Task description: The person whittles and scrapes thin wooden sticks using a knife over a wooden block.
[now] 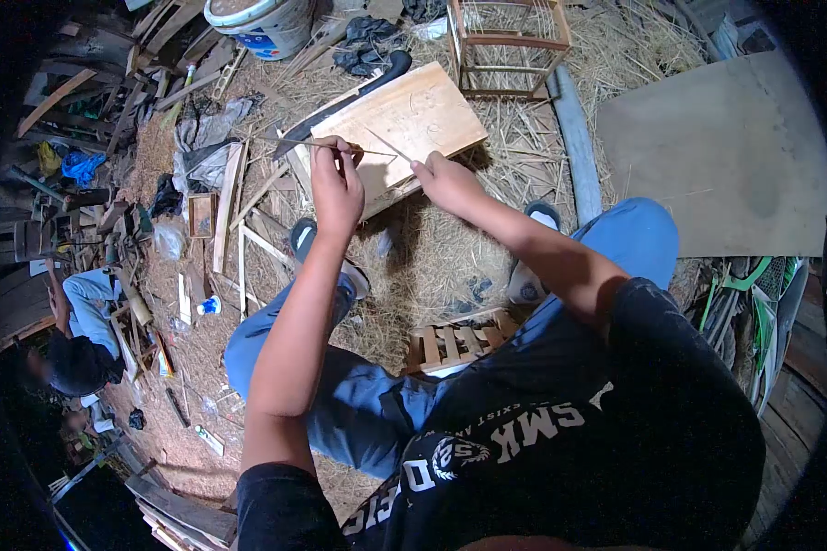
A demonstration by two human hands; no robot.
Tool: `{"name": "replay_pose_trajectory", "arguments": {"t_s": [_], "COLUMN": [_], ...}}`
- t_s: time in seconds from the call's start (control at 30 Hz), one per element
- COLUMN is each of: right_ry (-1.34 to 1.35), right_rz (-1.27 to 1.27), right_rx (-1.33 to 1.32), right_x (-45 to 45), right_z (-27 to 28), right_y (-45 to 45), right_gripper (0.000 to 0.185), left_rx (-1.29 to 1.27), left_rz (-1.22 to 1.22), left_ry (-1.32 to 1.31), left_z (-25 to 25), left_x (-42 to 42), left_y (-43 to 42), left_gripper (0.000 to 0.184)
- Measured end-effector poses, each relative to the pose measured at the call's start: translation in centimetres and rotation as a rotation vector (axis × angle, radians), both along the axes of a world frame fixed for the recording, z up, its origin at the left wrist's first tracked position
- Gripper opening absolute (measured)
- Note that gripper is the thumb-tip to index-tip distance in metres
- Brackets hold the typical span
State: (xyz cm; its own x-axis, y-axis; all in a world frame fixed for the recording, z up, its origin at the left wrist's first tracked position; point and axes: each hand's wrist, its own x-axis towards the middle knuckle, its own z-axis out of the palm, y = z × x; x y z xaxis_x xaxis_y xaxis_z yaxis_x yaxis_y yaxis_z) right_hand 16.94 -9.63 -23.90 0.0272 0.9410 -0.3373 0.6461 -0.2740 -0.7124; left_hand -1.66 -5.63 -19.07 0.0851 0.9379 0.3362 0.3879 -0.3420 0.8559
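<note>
My left hand (338,188) is closed, its fingertips pinching a thin wooden stick (289,140) that runs roughly level over the block. My right hand (452,186) is closed around a slim, pointed knife (390,144); its handle is hidden in the fist, and its tip points up and to the left. Both hands are above the near edge of a pale wooden block (432,106). Along the block's far left side lies a machete (354,98) with a dark blade and a curved black handle.
A slatted wooden cage frame (510,55) stands beyond the block, beside a grey pole (574,147). A white bucket (262,28) is at the back left. On the right lies a flat board (717,156). Shavings and wood strips litter the ground. Another person (87,321) sits at far left.
</note>
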Motion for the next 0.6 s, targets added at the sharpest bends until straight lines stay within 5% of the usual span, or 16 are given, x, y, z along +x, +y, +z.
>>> {"name": "replay_pose_trajectory", "arguments": {"t_s": [0.6], "right_ry": [0.002], "right_rz": [0.042], "right_rx": [0.214], "right_x": [-0.8], "right_z": [-2.8], "right_y": [-0.7], "right_gripper": [0.024], "left_rx": [0.158], "left_rz": [-0.059], "left_ry": [0.236], "left_z": [0.5], "left_x": [1.4], "left_y": [0.6], "left_gripper": [0.020]}}
